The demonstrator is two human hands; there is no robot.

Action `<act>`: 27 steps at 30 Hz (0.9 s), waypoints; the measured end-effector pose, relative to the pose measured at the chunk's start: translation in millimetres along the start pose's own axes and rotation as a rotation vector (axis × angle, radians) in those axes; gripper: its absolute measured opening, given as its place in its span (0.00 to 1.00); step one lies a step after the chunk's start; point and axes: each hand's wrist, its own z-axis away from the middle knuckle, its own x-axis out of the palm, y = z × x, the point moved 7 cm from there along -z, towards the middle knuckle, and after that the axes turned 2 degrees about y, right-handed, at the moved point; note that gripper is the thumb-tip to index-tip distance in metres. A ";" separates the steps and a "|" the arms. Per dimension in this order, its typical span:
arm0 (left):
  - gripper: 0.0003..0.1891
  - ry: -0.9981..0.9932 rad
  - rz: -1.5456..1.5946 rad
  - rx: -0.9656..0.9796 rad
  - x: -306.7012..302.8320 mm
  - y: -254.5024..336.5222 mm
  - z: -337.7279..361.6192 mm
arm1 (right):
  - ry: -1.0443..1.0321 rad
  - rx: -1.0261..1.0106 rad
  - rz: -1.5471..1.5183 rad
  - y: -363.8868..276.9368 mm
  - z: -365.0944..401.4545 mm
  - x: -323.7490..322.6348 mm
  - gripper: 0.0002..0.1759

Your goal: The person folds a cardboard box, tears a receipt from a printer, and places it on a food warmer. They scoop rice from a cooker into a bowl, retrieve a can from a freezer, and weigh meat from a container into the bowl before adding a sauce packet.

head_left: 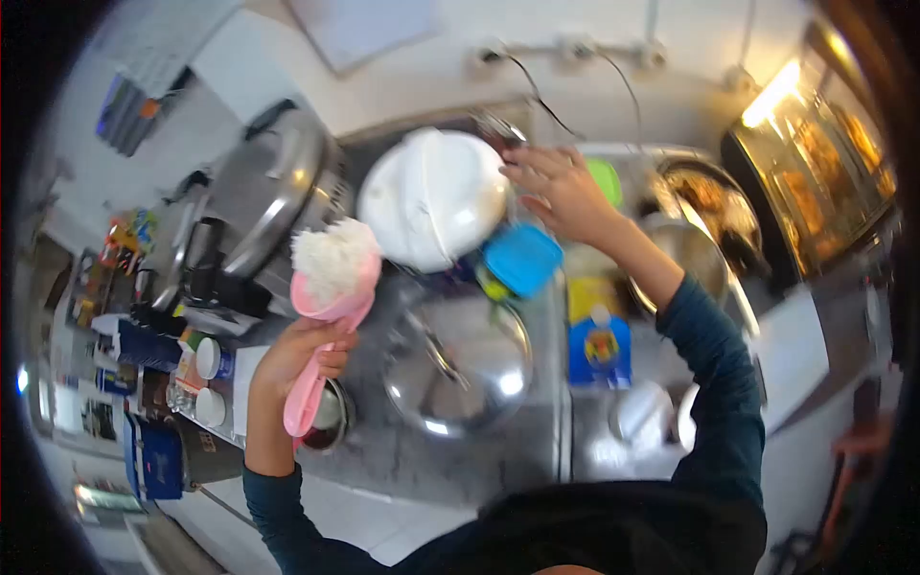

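Pink scoop (331,299) heaped with white rice (333,259) sits just left of the rim of the white domed lid (433,199). Nearer me, the steel lid (458,364) lies with gray counter (422,471) between it and the counter's near edge; a raised metal strip runs down its right side. My hands are well apart: the left (305,356) is closed around the scoop's handle, the right (565,196) is open, fingers spread at the white lid's right rim; I can't tell if they touch.
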 end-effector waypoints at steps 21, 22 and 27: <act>0.28 -0.051 -1.542 1.089 360.2 -283.3 -110.6 | 0.582 1.264 -0.229 -86.7 484.5 -145.9 0.74; 0.29 -0.102 -1.667 1.106 372.3 -296.3 -116.7 | 0.652 1.281 -0.277 -84.1 481.0 -143.2 0.72; 0.31 -0.085 -1.583 0.967 396.3 -250.6 -99.9 | 0.726 1.306 -0.312 -75.0 483.1 -134.4 0.69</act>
